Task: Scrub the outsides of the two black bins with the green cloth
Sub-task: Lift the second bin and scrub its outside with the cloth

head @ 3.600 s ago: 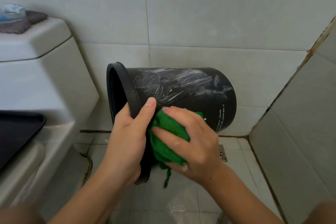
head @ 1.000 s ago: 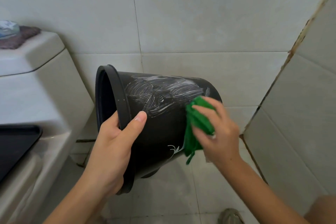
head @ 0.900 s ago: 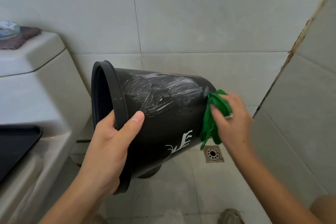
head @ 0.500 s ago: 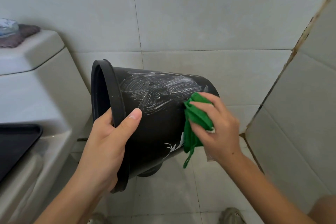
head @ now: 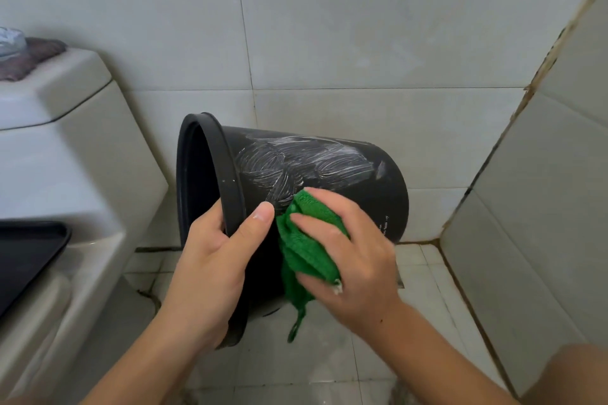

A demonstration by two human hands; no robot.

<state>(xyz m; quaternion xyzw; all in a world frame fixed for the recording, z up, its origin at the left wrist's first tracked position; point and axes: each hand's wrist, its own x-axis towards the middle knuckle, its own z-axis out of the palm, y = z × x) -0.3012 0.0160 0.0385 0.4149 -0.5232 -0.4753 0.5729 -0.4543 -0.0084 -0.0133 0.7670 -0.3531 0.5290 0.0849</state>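
One black bin (head: pixel 345 174) lies on its side in the air, mouth to the left, with white soapy streaks across its upper wall. My left hand (head: pixel 214 260) grips its rim, thumb on the outside and fingers inside the mouth. My right hand (head: pixel 355 253) holds the bunched green cloth (head: pixel 306 250) and presses it against the bin's near side, close to the rim and next to my left thumb. A loop of the cloth hangs down below. A second bin is not in view.
A white toilet tank (head: pixel 65 148) stands at the left with a dark cloth and a bluish object (head: pixel 19 49) on its lid. A black seat lid (head: pixel 26 256) shows at the left edge. Tiled walls close in behind and at the right; the floor is tiled.
My right hand has slid the cloth from the bin's base end leftward along the side to a spot by the rim. The bin has tilted a little; my left hand keeps its grip.
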